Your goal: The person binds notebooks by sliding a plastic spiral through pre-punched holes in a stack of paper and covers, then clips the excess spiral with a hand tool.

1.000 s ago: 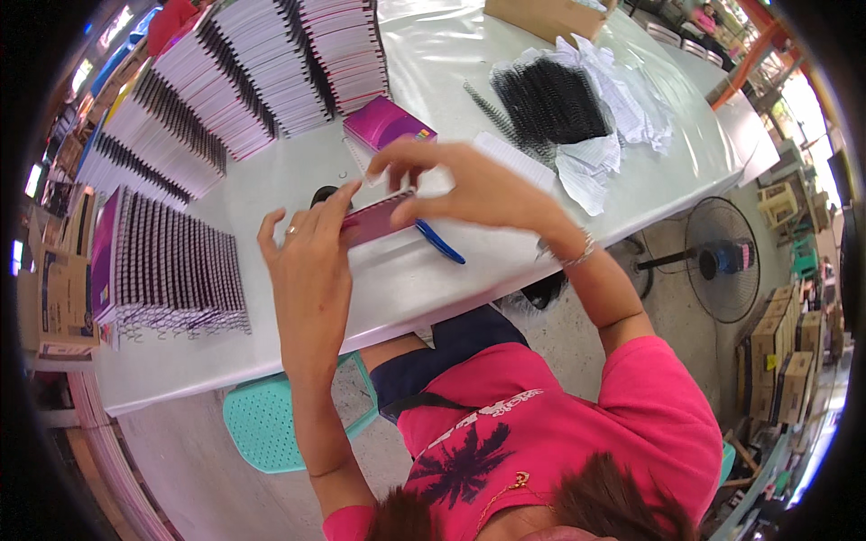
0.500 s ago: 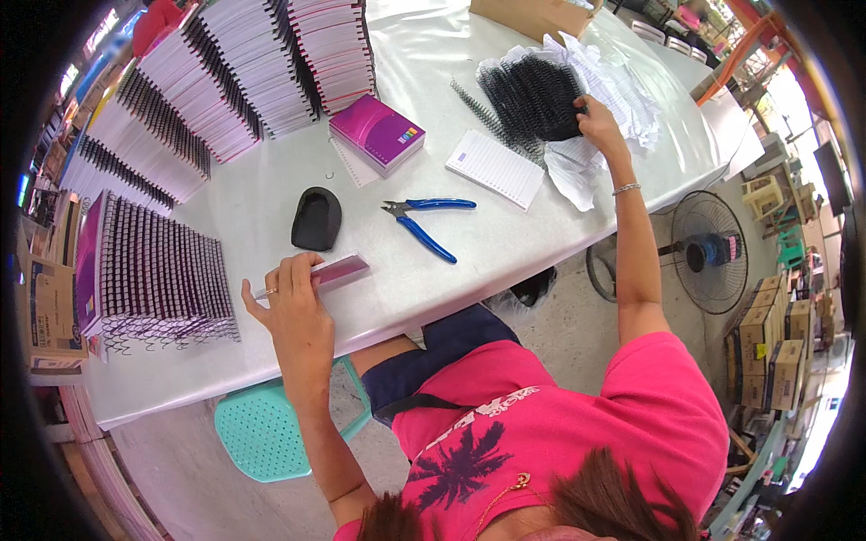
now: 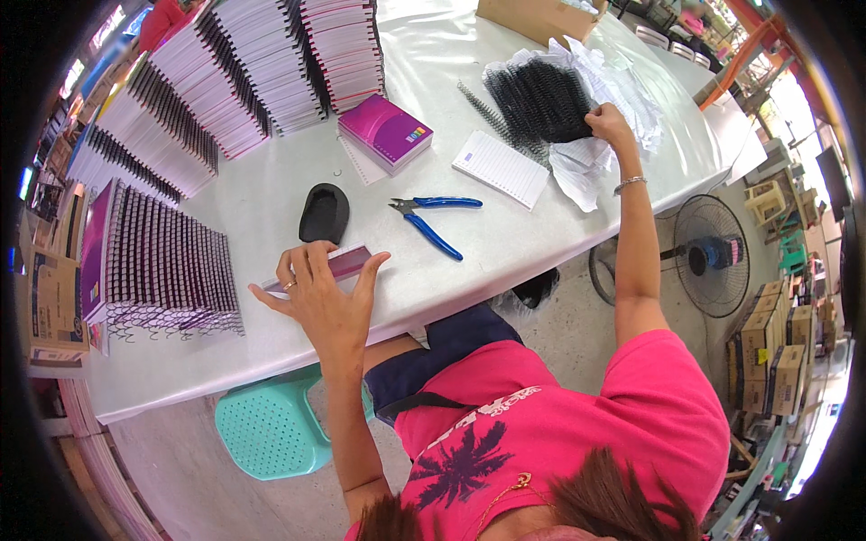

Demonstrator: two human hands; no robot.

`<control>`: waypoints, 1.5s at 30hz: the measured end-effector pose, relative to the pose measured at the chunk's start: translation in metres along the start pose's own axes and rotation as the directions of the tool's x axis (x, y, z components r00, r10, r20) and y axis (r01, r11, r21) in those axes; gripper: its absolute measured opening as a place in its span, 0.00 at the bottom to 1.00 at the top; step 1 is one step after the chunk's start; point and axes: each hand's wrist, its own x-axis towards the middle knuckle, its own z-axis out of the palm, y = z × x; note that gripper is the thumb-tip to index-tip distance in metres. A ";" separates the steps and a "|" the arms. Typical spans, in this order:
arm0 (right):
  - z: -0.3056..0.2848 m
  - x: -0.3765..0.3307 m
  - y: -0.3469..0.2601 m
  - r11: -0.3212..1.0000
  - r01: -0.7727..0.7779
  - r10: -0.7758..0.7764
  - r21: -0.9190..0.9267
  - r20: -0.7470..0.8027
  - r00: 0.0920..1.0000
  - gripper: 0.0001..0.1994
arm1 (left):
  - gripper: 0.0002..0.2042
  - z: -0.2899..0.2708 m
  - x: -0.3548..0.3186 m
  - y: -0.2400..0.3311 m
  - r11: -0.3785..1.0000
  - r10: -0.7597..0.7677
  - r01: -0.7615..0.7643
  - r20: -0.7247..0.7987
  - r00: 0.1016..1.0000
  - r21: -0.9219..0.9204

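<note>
Packaging-wise, what I can see from here: a plain brown cardboard box (image 3: 539, 18) sits at the top centre of the frame, on the far edge of the white table (image 3: 271, 207). Lower right, down on the floor, there's a stack of brown cartons (image 3: 774, 347) with yellow and dark printed labels. Far left edge has another cardboard carton (image 3: 54, 302), tan with a dark blue printed panel. The purple notebook stack (image 3: 386, 132), upper middle, carries a tiny multicoloured label on its cover.
</note>
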 end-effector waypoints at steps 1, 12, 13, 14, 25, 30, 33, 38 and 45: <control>-0.002 0.001 0.004 1.000 -0.016 0.016 0.002 -0.006 1.000 0.12 | 0.26 0.001 0.000 0.002 1.000 -0.014 0.014 -0.013 1.000 -0.009; 0.012 -0.010 0.004 0.992 0.122 -0.119 0.008 -0.172 0.978 0.17 | 0.21 0.015 0.006 0.006 0.999 -0.038 0.041 -0.126 0.991 0.021; 0.010 -0.012 0.003 0.994 0.103 -0.097 0.027 -0.175 0.980 0.17 | 0.20 0.014 0.006 0.009 0.998 -0.053 0.056 -0.107 0.993 0.026; 0.008 -0.013 0.006 0.995 0.088 -0.078 0.048 -0.175 0.981 0.17 | 0.20 0.014 0.006 0.010 0.998 -0.055 0.057 -0.104 0.993 0.025; -0.008 -0.016 0.000 0.907 -0.119 0.131 0.405 -0.004 0.991 0.18 | 0.20 0.019 0.009 0.008 0.999 -0.044 0.044 -0.135 0.990 0.000; -0.006 -0.025 -0.017 0.848 -0.019 0.213 0.530 -0.307 0.928 0.16 | 0.19 0.019 0.008 0.008 0.998 -0.048 0.052 -0.139 0.989 0.026; -0.005 -0.032 -0.026 0.799 0.052 0.219 0.598 -0.371 0.902 0.15 | 0.18 0.022 0.008 0.007 0.999 -0.046 0.049 -0.166 0.985 0.009; -0.015 -0.035 -0.026 0.448 0.189 0.269 0.874 -0.334 0.903 0.14 | 0.18 0.025 0.009 0.009 0.999 -0.047 0.048 -0.168 0.985 0.001; -0.025 -0.056 -0.064 -0.206 0.149 -0.030 0.967 -0.159 0.987 0.14 | 0.17 0.015 0.009 0.007 0.995 -0.045 0.040 -0.057 0.997 -0.093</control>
